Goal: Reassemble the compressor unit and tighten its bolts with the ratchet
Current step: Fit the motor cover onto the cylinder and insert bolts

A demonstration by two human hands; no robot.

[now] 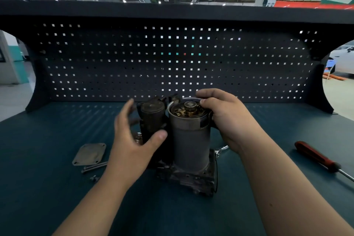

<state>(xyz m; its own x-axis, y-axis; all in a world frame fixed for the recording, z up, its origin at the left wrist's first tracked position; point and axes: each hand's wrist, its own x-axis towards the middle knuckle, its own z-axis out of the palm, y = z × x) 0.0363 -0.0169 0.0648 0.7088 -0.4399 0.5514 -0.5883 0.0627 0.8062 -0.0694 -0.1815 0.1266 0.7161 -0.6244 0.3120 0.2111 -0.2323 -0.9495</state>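
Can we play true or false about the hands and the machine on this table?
1. The right hand holds the top of the grey cylinder. True.
2. The left hand holds the red-handled screwdriver. False: the left hand is open and the screwdriver lies on the table, off to the right.
3. A flat metal plate lies on the table left of the compressor unit. True.
4. The grey cylinder's top is covered. False: it is open and brass parts show inside.
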